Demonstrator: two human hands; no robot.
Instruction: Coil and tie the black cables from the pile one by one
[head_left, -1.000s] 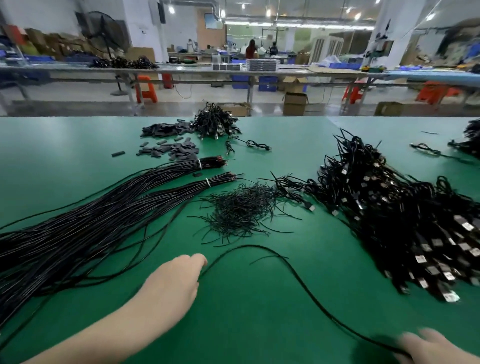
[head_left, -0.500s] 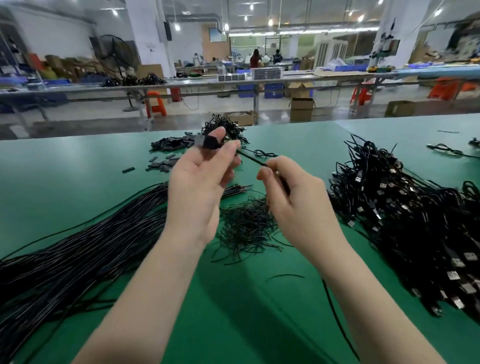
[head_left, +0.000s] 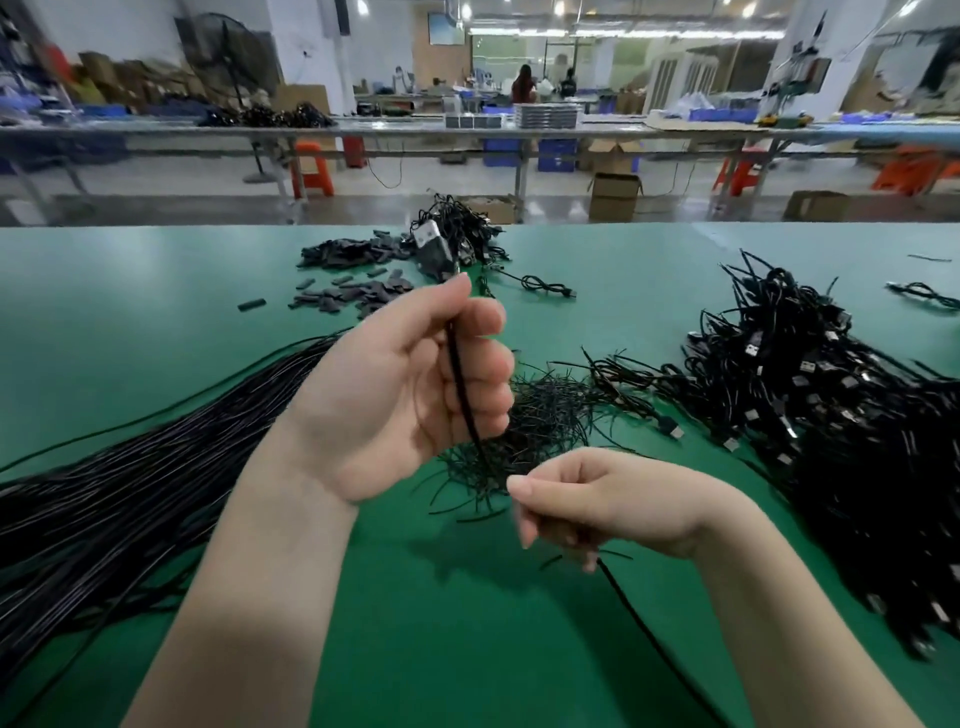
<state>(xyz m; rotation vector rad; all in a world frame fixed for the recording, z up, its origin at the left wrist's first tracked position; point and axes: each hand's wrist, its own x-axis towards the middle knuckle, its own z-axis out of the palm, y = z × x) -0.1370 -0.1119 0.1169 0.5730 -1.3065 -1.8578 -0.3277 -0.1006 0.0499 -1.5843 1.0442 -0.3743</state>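
— What is held by the left hand (head_left: 395, 384)?
— A black cable (head_left: 460, 374) is gripped by it; the fingers are curled round the cable, and the silver plug (head_left: 435, 244) is seen sticking up above the thumb.

— And the right hand (head_left: 597, 501)?
— It is held lower down, just above the desk (head_left: 130, 291); the same cable is pinched by its curled fingers; the cable is stretched between both hands, and the rest of it is trailed down toward the near edge of the desk.

— Where is the pile kept?
— A long bundle (head_left: 104, 493) of straight cables is laid on the left side of the desk; a big heap (head_left: 841, 415) of tangled cables with plugs is seen on the right.

— What else is found there?
— A small bunch of thin black ties (head_left: 540, 415) is spread between the two; it is partly hidden behind the hands; little dark pieces (head_left: 358, 296) are scattered farther back, beside another small tangle (head_left: 462, 234) of cables.
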